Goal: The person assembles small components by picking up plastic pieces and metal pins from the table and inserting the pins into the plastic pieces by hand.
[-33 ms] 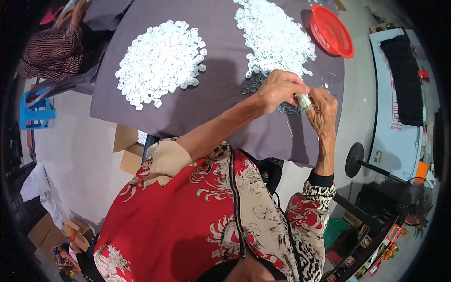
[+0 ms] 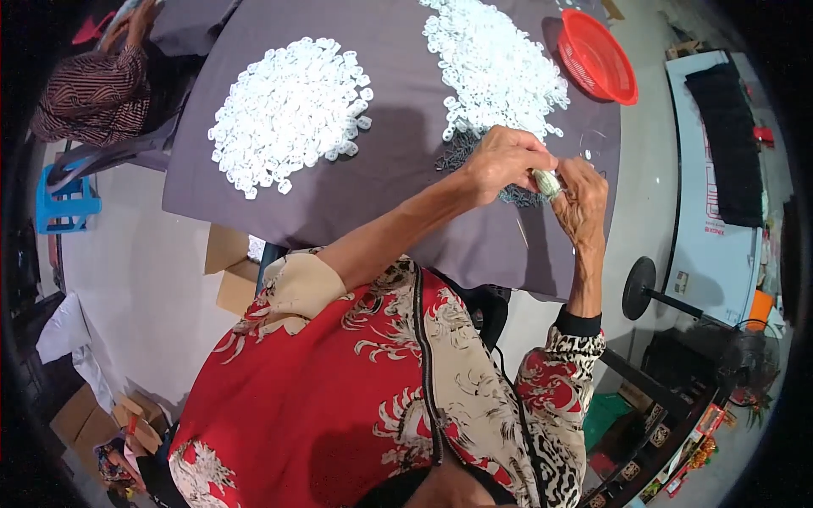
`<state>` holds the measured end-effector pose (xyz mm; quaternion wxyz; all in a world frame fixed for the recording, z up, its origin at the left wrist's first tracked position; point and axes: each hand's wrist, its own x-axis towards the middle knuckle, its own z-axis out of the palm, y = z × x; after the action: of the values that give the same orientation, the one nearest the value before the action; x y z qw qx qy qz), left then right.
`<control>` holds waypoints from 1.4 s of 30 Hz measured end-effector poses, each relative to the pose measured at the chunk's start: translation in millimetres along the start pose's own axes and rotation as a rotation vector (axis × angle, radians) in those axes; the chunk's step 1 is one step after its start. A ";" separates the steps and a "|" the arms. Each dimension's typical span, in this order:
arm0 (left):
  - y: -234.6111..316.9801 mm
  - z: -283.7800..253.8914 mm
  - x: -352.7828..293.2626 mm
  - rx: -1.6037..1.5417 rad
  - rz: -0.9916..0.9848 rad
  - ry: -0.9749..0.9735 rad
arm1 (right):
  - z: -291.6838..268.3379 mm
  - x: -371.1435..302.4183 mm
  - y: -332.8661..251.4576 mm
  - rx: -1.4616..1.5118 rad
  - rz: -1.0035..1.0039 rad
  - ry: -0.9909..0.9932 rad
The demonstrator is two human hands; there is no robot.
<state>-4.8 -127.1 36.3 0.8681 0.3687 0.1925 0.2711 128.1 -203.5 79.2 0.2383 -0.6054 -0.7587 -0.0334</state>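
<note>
Bending over a table (image 2: pixel 398 68) draped in grey cloth, a person in a red and cream jacket (image 2: pixel 296 398) works near its right-hand side. Between the two hands sits a small pale bundle (image 2: pixel 548 183), up off the cloth. The right hand (image 2: pixel 583 199) curls closed around its near end; the left hand (image 2: pixel 508 161) is nearly closed, thumb and fingers drawn together against the bundle, though I cannot tell whether they grip it or pinch something smaller. Dark bits (image 2: pixel 457 151) lie loose on the cloth under and beside the hands, and a thin pale stick (image 2: pixel 522 230) lies nearer the table's edge. Beyond the hands spreads a long heap (image 2: pixel 500 68) of little white pieces, touching the dark bits; a rounder pile (image 2: pixel 292 114) of them lies well apart, over to the left. At the far right corner leans a red basket (image 2: pixel 584 63). Around the table runs a pale, glossy floor (image 2: pixel 135 220), with an open carton (image 2: pixel 237 288) by the near edge and a blue stool (image 2: pixel 68 203) to the left, near someone in a patterned top (image 2: pixel 93 97). To the right, a black cloth (image 2: pixel 724 144) hangs over a white cabinet (image 2: pixel 694 169), with a fan (image 2: pixel 749 360) near it.
</note>
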 end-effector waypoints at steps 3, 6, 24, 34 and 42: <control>-2.6 -2.0 -0.4 0.018 -0.001 0.009 | 0.5 -0.9 0.8 -0.025 -0.012 -0.022; -6.3 -2.0 -0.4 -0.011 -0.009 0.006 | -0.1 -2.9 1.5 -0.017 -0.024 -0.027; -0.2 6.2 -4.0 0.116 0.011 0.060 | 3.9 -7.6 5.5 -0.015 -0.033 0.048; -1.5 3.1 -7.0 0.089 0.041 -0.015 | 6.1 -11.1 14.2 -0.024 -0.108 0.005; 5.7 5.5 -4.9 0.038 0.001 0.033 | -0.1 -7.1 1.0 0.205 0.186 0.022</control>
<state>-7.5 -129.7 44.9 0.8574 0.3807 0.2117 0.2740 130.1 -209.8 76.3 0.3092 -0.6452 -0.6961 0.0599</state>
